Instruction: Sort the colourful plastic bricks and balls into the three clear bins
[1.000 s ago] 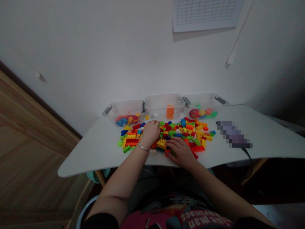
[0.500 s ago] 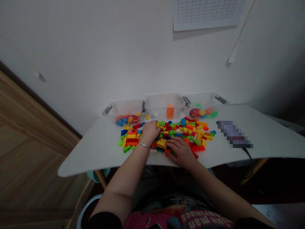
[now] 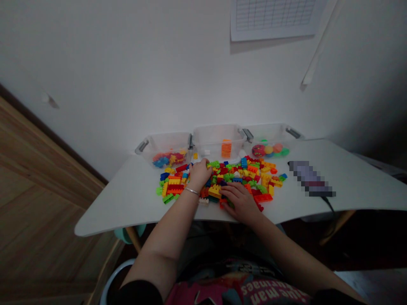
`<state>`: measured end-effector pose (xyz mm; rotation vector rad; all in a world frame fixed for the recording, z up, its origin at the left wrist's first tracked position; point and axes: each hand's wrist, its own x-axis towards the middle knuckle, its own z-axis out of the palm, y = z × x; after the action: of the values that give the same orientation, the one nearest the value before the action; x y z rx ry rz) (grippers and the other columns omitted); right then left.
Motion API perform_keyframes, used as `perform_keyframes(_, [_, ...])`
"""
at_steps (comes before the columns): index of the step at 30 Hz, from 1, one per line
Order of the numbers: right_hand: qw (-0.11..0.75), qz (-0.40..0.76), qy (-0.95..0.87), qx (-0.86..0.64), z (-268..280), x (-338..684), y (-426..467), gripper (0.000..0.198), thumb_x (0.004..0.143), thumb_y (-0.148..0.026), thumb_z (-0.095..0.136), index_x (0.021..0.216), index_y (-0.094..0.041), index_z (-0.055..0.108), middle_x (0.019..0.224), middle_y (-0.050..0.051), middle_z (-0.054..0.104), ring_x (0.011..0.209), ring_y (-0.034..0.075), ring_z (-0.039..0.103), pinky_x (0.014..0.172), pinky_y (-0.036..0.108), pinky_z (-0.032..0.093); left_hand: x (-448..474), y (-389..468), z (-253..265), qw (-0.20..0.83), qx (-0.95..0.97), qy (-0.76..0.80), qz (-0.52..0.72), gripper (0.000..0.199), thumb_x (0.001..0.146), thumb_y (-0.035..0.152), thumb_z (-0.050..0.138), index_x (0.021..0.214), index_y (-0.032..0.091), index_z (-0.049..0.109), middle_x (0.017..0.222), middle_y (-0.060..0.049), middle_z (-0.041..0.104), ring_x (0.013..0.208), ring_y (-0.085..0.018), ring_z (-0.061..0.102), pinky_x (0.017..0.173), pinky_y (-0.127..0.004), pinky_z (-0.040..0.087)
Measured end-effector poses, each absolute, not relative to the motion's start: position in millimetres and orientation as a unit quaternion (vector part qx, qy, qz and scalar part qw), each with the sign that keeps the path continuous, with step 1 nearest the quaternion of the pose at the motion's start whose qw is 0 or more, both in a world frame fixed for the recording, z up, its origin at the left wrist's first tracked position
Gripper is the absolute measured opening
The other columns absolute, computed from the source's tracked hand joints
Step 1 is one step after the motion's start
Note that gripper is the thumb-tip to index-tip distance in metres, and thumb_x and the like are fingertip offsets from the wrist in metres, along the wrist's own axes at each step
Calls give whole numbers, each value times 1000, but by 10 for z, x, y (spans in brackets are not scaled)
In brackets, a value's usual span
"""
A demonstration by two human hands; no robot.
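Observation:
Many plastic building bricks (image 3: 174, 181) in red, yellow, green, blue and orange are heaped along the middle of a white table (image 3: 117, 207). My left hand (image 3: 200, 174), with a bangle at the wrist, reaches into the back of the heap. Its fingers curl down among the bricks, and whatever they hold is hidden. Lower and to the right, my right hand (image 3: 242, 202) lies over the near edge of the heap, fingers stretched out and thumb apart. Its fingertips are beside a yellow brick (image 3: 215, 191) and a dark blue brick (image 3: 224, 183).
Against the wall stand three clear bins: the left bin (image 3: 170, 140) with colourful pieces, the middle bin (image 3: 206, 134) with an orange block (image 3: 226, 148), the right bin (image 3: 270, 130) with balls. A pixelated device (image 3: 310, 178) with a cable lies on the right.
My left fingers curl slightly more at the back of the heap. The right hand stays almost where it was, and the whole view shifts slightly.

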<state>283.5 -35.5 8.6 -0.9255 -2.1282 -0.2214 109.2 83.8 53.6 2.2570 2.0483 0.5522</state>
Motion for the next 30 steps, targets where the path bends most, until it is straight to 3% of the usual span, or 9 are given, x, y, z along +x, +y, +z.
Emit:
perform_keyframes(5, [394,-84,-839,-366,77,2836,-352,28,88,-23,60,115,-18,66,115,10,70,115,28,58,100,48,50,1053,914,498,48,743,623,240,26,87,30,61,110,18,63,106,-11,72,107,-29,64,104,-51,38])
perform_keyframes(12, [396,-87,-838,-365,65,2835,-344,28,88,-23,60,115,-19,66,115,9,71,116,28,58,100,48,51,920,983,515,61,793,492,355,32,78,20,71,109,20,64,111,-8,61,107,-22,61,101,-39,48])
perform_keyframes(22, [395,-80,-838,-369,60,2835,-351,29,87,-21,61,115,-19,66,116,9,70,118,28,57,101,48,50,618,827,776,5,805,380,456,31,77,15,68,103,22,53,112,-6,53,106,-20,54,88,-35,53])
perform_keyframes(26, [393,-77,-837,-372,59,2835,-353,29,87,-22,61,116,-19,66,116,9,71,118,28,57,102,48,49,397,875,871,-56,752,406,515,29,78,19,69,101,22,51,105,-5,55,102,-20,55,87,-35,52])
perform_keyframes(30, [390,-71,-840,-371,64,2838,-356,30,87,-23,60,116,-19,66,117,9,70,119,27,57,102,49,49,140,1011,899,-63,639,484,595,35,79,19,66,106,21,45,117,-9,53,111,-20,55,92,-34,51])
